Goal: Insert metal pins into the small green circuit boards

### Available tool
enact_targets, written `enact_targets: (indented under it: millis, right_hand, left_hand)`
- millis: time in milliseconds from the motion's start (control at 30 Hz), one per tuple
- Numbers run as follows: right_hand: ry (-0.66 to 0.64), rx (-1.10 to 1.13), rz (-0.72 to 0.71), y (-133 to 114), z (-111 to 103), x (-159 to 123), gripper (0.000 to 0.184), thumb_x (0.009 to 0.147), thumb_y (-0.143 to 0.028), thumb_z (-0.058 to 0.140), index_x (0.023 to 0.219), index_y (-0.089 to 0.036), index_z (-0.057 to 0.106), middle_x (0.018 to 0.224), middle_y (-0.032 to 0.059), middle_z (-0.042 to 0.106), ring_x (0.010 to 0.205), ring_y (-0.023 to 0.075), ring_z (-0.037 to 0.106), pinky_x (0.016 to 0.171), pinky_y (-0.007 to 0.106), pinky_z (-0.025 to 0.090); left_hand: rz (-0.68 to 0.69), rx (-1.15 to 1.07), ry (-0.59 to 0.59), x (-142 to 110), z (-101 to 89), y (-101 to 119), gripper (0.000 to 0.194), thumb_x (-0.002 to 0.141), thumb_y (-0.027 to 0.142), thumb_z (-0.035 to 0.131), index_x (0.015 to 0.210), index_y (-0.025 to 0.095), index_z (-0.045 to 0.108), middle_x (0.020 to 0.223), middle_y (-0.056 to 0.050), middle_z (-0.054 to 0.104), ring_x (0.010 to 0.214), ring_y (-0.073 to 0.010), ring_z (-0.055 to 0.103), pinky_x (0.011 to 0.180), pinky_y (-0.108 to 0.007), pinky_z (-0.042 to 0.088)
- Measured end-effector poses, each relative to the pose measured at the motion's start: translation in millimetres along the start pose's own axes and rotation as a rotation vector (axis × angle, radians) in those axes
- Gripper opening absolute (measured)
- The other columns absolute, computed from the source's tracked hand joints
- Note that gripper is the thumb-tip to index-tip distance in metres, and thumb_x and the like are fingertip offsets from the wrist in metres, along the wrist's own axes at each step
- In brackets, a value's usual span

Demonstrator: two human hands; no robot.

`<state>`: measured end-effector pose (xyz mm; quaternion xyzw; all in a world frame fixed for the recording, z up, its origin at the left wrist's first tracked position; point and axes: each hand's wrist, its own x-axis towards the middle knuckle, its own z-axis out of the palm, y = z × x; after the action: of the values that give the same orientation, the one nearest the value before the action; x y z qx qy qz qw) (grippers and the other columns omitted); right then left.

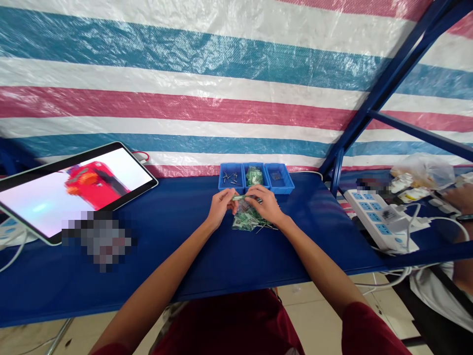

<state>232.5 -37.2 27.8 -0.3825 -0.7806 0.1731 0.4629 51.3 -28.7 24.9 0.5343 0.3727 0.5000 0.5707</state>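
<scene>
My left hand (220, 207) and my right hand (268, 206) meet over the table, both closed on a small clear plastic bag (239, 197) with green on it. The fingers of both hands pinch its top edge, and part of it is hidden behind them. Below them lies a loose pile of similar green-marked plastic bags (246, 219), with thin metal pieces (263, 227) sticking out at its near edge. Just beyond my hands stand three blue bins: the left bin (221, 183) holds metal screw-like pieces, the middle bin (263, 168) green bags, the right bin (283, 190) small metal pieces.
On the left of the blue table (177, 236) a large tablet screen (81, 187) leans, with a blurred patch beside it. A white power strip (380, 224) with cables is on the right, past a blue metal frame (337, 170). Another person's arm (461, 199) shows at the right edge.
</scene>
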Motion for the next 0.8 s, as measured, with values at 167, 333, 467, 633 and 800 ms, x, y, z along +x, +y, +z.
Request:
enact_targets:
  millis: [167,333,467,633,800]
  right_hand:
    - [0.04,0.002,0.154,-4,-3,1,0.026,0.089,-0.038,0.053,0.075,-0.019,0.062,0.065,0.0015,0.058,0.057,0.0143,0.05,0.057,0.027,0.043]
    - [0.165,0.065,0.319,2,-5,1,0.026,0.085,-0.043,0.056,0.077,-0.019,0.061,0.053,-0.0041,0.048,0.049,0.0123,0.044,0.051,0.025,0.038]
    - [0.295,0.231,0.446,9,-5,3,0.025,0.084,-0.044,0.055,0.084,-0.019,0.06,0.06,-0.002,0.056,0.049,0.0134,0.052,0.05,0.026,0.044]
    - [0.337,0.283,0.543,18,-6,5,0.025,0.084,-0.04,0.053,0.088,-0.018,0.063,0.068,0.0022,0.063,0.053,0.0154,0.059,0.049,0.028,0.051]
    - [0.326,0.189,0.526,22,-7,4,0.041,0.084,-0.032,0.05,0.122,-0.019,0.061,0.119,0.0118,0.063,0.069,0.0174,0.066,0.053,0.031,0.057]
  left_hand:
    - [0.169,0.235,0.006,-3,0.3,0,0.044,0.078,0.057,0.065,0.067,0.015,0.06,0.061,0.0,0.05,0.049,-0.0096,0.046,0.047,-0.022,0.041]
    - [0.18,0.315,0.116,-2,-1.6,-6,0.034,0.082,0.048,0.063,0.093,0.016,0.067,0.073,-0.003,0.06,0.058,-0.0121,0.052,0.047,-0.021,0.041]
    - [0.192,0.325,0.147,0,-5.3,-9,0.031,0.084,0.045,0.059,0.087,0.015,0.067,0.07,-0.002,0.059,0.055,-0.0107,0.05,0.048,-0.02,0.04]
    - [0.201,0.343,0.119,-1,-5.0,-8,0.029,0.085,0.042,0.058,0.084,0.015,0.067,0.069,-0.002,0.059,0.053,-0.0097,0.05,0.046,-0.019,0.04]
    - [0.209,0.359,0.122,-2,-4.3,-8,0.027,0.085,0.04,0.058,0.084,0.015,0.067,0.069,-0.002,0.059,0.053,-0.0101,0.051,0.047,-0.02,0.04]
